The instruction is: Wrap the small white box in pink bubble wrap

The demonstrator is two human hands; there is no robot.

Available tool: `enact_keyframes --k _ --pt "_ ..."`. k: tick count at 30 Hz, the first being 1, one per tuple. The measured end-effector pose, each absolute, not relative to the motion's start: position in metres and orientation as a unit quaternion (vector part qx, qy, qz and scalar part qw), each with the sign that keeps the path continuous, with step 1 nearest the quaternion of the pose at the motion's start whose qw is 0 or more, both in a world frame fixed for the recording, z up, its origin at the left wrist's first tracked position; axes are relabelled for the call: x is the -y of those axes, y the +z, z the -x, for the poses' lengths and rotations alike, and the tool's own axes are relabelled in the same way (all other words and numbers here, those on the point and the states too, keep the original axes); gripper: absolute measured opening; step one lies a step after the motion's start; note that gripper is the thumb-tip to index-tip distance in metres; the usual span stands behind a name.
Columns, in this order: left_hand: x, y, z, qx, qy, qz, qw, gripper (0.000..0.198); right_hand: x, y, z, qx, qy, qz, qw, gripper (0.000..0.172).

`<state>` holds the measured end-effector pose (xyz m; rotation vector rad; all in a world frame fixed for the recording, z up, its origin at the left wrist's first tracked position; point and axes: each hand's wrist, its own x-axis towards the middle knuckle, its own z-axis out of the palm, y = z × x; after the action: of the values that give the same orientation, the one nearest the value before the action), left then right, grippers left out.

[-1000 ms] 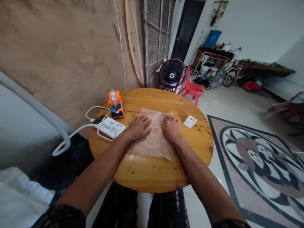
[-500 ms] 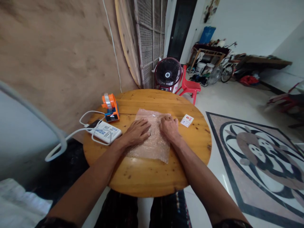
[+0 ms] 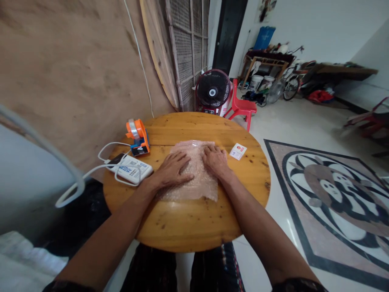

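A sheet of pinkish clear bubble wrap (image 3: 197, 178) lies on the round wooden table (image 3: 182, 231) in front of me. My left hand (image 3: 173, 168) rests on its left side, palm down, with the fingers stretched out and the thumb apart. On the sheet's upper right part lies my right hand (image 3: 215, 160), also palm down, fingers spread and slightly bent. Both hands press on the wrap without gripping it. Whether anything lies beneath the sheet I cannot tell.
At the table's left stand an orange and blue tape dispenser (image 3: 138, 138) and a white power bank (image 3: 133, 169) with a white cable. A small printed card (image 3: 238, 151) lies to the right. Beyond the table are a fan (image 3: 212, 92) and a red plastic chair (image 3: 243, 106).
Both hands stay on the bubble wrap. My left thumb now sticks out further from the fingers, and the sheet's lower edge has shifted slightly up. The view has moved a little.
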<state>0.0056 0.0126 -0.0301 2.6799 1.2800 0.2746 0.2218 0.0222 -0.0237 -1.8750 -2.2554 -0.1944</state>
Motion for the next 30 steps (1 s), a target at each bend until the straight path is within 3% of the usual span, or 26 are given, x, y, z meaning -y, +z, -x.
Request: enact_keyframes --k 7,15,22,30 --pt "-0.012 -0.031 -0.008 -0.442 0.095 -0.889 0.076 0.084 -0.016 -0.011 -0.221 0.763 -0.090 0.632 0.102 0.030" --pt "-0.010 -0.029 -0.012 -0.442 0.115 -0.888 0.055 0.078 -0.001 -0.007 -0.194 0.856 -0.109 0.493 0.114 0.023" --pt "-0.010 -0.028 -0.012 -0.443 0.096 -0.889 0.058 0.076 -0.018 -0.028 -0.206 0.814 -0.052 0.568 0.113 0.047" --pt "-0.009 -0.028 -0.011 -0.454 0.090 -0.883 0.078 0.079 -0.022 -0.025 -0.211 0.798 -0.041 0.588 0.123 0.046"
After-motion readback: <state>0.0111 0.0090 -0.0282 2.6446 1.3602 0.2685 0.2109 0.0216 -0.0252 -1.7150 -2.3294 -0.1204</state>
